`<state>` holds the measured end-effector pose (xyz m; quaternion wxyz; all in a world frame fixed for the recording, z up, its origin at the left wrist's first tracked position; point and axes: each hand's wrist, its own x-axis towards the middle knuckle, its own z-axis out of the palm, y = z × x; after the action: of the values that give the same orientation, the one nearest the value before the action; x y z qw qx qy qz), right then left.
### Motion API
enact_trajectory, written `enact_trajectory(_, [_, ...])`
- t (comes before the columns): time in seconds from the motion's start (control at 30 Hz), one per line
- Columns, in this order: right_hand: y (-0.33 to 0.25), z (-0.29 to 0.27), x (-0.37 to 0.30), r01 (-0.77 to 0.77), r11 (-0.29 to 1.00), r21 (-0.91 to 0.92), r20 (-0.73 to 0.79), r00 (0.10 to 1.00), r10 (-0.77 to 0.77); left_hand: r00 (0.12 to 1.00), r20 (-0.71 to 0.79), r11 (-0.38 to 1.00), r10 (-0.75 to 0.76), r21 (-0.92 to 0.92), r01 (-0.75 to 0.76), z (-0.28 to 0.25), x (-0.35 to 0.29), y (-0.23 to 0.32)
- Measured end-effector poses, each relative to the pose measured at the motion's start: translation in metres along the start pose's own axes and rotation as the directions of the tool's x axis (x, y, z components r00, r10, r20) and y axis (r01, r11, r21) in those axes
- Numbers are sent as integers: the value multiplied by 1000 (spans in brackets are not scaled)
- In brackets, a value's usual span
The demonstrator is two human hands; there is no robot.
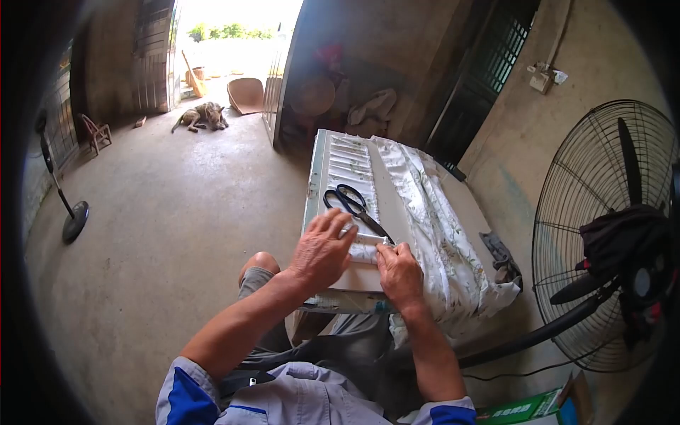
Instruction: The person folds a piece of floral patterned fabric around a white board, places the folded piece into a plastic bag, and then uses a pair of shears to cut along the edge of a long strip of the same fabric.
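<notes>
A white cloth strip (365,253) with a printed pattern lies across the near end of a low table (354,277). My right hand (401,278) pinches its right end between thumb and fingers. Over the strip's left part is my left hand (320,249), fingers half bent and slightly apart; whether they touch the cloth I cannot tell. Black scissors (362,214) rest just beyond both hands, handles away to the left and tip close to my right fingertips. Several similar strips (348,167) lie in a row farther back.
Bunched white floral cloth (440,219) covers the table's right side, with a dark grey rag (503,256) at its edge. A large black fan (609,234) stands at right, above a green box (520,409). A dog (203,117) lies near the doorway.
</notes>
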<state>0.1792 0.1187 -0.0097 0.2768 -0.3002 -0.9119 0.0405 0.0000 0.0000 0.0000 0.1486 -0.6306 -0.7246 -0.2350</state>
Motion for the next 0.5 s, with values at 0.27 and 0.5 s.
enact_trajectory(0.27, [-9, -6, 5, 90, 988, -127, -12, 996, -93, 982, 84, 962, 167, -231, -144, 28, -6, 1])
enact_trajectory(0.5, [-3, 18, 11, 294, 931, 218, 42, 950, -310, 955, 154, 959, 252, -175, -225, 25, -2, 6])
